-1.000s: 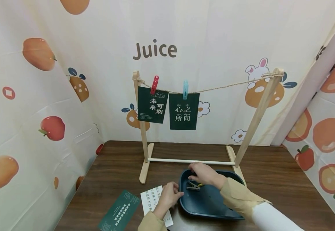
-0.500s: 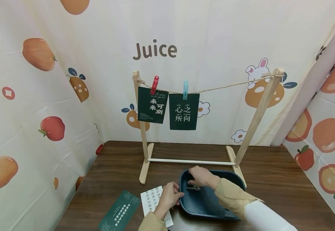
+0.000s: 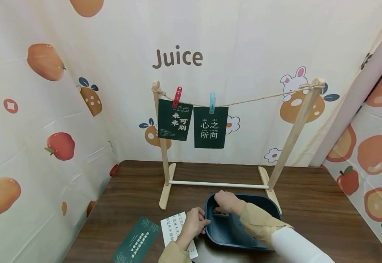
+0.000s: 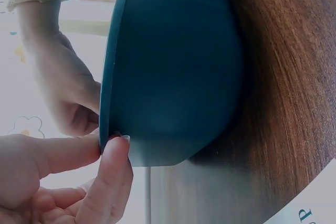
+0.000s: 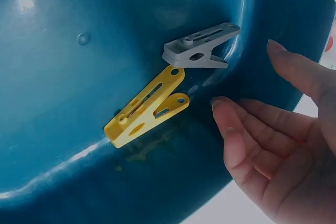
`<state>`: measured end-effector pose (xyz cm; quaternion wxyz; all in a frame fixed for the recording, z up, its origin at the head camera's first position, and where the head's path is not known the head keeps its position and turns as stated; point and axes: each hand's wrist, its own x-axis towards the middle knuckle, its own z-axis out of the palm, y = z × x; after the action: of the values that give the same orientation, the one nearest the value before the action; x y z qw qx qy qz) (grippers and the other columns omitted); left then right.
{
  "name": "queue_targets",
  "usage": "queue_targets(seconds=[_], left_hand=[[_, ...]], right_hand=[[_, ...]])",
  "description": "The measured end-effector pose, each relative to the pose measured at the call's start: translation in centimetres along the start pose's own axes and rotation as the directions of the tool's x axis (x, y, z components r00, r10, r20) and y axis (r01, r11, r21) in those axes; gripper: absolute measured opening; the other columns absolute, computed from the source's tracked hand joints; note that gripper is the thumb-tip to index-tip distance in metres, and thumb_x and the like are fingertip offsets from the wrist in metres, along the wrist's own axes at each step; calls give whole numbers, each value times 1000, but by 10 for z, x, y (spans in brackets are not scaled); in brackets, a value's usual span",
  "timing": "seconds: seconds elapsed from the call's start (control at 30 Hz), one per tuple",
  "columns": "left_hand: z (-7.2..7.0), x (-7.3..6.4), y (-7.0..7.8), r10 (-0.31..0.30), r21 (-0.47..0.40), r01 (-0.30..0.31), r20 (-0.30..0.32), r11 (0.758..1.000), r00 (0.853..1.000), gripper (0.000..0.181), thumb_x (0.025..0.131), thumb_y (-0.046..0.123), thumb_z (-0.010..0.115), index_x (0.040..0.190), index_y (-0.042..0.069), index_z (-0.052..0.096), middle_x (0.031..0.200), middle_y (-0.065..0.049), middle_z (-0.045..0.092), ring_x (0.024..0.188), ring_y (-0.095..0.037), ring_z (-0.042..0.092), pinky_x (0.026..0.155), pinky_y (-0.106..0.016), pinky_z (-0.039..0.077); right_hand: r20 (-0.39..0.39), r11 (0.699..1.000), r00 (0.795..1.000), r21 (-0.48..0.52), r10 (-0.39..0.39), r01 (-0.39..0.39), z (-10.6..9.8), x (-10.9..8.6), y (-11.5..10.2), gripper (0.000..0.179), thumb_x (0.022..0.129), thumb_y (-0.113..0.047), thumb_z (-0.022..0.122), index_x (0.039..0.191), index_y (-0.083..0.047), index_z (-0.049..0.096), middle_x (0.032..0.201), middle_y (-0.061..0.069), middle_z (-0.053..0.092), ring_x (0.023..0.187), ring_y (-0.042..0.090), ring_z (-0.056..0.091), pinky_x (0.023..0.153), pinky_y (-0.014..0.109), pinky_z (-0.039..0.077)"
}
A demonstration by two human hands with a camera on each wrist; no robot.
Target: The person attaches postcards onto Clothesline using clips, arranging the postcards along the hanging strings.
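Note:
In the head view, my left hand pinches the near-left rim of a dark blue plastic tray. The left wrist view has thumb and finger on either side of the tray's edge. My right hand reaches down into the tray's left end. In the right wrist view its thumb and fingers are spread apart, holding nothing. Beside them on the tray floor lie a grey clothespin and a yellow clothespin, their ends almost touching. From the head camera, the right hand hides the yellow one.
Behind the tray stands a wooden rack with a twine line. A red clothespin and a light blue clothespin hold two green cards on it. A green card and a white card lie left of the tray.
My right hand has moved slightly left and lower into the tray, covering the yellow clothespin in the head view. The left hand stays on the rim.

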<state>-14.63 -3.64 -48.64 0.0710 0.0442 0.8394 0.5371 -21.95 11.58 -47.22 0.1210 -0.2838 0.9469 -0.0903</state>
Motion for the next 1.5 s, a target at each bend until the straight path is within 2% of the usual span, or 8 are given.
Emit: queue_targets(seconds=[0.23,0.43,0.73,1.5], left_hand=[[0,0,0,13,-5,-13,-2,1000,1000,18,72,-8,66,80,-5,50,56,-2,50,37,-19,54,32,-25,41],[0,0,1,2,0,-2,-1,1000,1000,17,73,-8,65,81,-6,51,56,-2,50,37,-17,53,33,-24,41],[0,0,1,7,9,-7,-4,1000,1000,17,73,-7,65,81,-5,50,56,-2,51,37,-18,54,32,-25,40],[0,-1,2,-5,28,5,-10,1000,1000,17,74,-5,66,80,-3,50,54,-2,53,38,-19,54,32,-24,39]], right_hand=[[14,1000,1000,-22,-20,20,7,3,-2,24,73,-20,73,62,-12,53,55,-5,40,48,8,38,47,24,35],[29,999,1000,-53,-4,6,14,6,-2,24,70,-24,75,67,-8,57,59,-3,44,49,8,42,47,25,39],[-20,981,999,-192,-30,25,27,12,-1,30,64,-32,78,69,-10,59,66,1,54,56,11,52,51,29,46],[-25,980,1000,-199,-3,-2,32,15,-7,24,69,-27,76,69,-8,61,67,4,58,60,15,57,52,31,48]])
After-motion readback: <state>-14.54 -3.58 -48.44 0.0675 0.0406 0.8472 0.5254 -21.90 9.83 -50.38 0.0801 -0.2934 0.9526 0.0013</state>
